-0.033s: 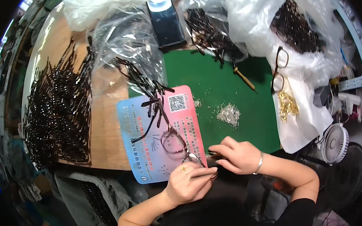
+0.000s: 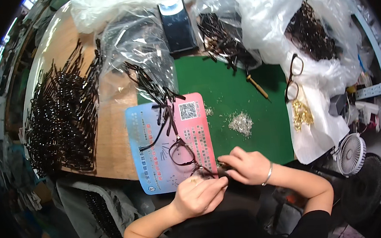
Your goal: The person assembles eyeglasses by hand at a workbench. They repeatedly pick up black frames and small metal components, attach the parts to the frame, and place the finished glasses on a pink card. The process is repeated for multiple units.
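My left hand (image 2: 199, 196) is closed on a dark eyeglass frame (image 2: 182, 153), near the front edge of the bench. One lens rim sticks out beyond the fingers; the other is partly covered by the hand. Close on its right, my right hand (image 2: 248, 166) is pinched together at the fingertips. A small dark piece shows by those fingers, but its kind is unclear. Under the frame lies a blue and pink printed card (image 2: 159, 179), with loose dark temple arms (image 2: 165, 107) across its upper part. A heap of tiny silvery screws (image 2: 241, 124) rests on the green mat (image 2: 264, 140).
Stacked dark glasses parts (image 2: 61, 124) fill the left side. Bagged temple arms (image 2: 220, 36) and a phone (image 2: 177, 26) lie at the back. A yellow-handled screwdriver (image 2: 258, 87), finished-looking glasses (image 2: 293, 77), gold-coloured small parts (image 2: 302, 114) and a white fan (image 2: 352, 153) are to the right.
The eyeglass frame has tilted slightly in my left hand, so its rim shows darker and more squarely. Both hands stay close together; the whole view has shifted a little.
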`<state>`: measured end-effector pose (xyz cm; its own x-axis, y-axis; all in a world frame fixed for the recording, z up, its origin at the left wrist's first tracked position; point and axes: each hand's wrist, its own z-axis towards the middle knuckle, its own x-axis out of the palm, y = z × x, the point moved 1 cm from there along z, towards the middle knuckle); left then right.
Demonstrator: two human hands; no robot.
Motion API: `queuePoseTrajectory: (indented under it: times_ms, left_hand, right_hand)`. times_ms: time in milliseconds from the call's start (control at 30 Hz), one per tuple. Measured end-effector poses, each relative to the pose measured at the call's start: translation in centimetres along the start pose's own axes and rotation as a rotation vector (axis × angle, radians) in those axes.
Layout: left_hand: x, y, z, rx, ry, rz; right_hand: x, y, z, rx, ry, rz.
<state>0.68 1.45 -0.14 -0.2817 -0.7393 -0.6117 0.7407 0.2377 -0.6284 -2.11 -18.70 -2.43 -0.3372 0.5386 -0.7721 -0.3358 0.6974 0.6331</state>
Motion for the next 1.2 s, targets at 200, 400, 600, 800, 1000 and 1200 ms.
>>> queuePoseTrajectory:
  times_ms: [200, 400, 600, 800, 1000, 1200]
  left_hand:
    - [-7.3, 5.4, -2.9, -0.686, 0.158, 0.634]
    - [-5.9, 6.6, -1.1, -0.542, 0.06, 0.753]
    - [-0.7, 10.6, 3.9, -0.505, -0.053, 0.615]
    - [-0.6, 10.0, 4.6, -0.426, -0.137, 0.412]
    - [-1.5, 7.0, 4.1, -0.349, -0.332, 0.146]
    - [-0.6, 3.8, 2.1, -0.436, -0.259, -0.171]
  right_hand:
    - [-0.4, -1.0, -0.7, 0.082, -0.062, 0.068]
    - [-0.2, -0.8, -0.7, 0.051, -0.054, 0.065]
    - [0.1, -0.4, -0.7, 0.049, -0.079, 0.055]
    - [0.3, -1.4, -1.7, 0.086, -0.069, 0.134]
    - [-2.0, -1.7, -5.0, 0.366, -0.092, 0.393]
    - [-9.2, -7.2, -9.3, 0.763, -0.431, -0.217]
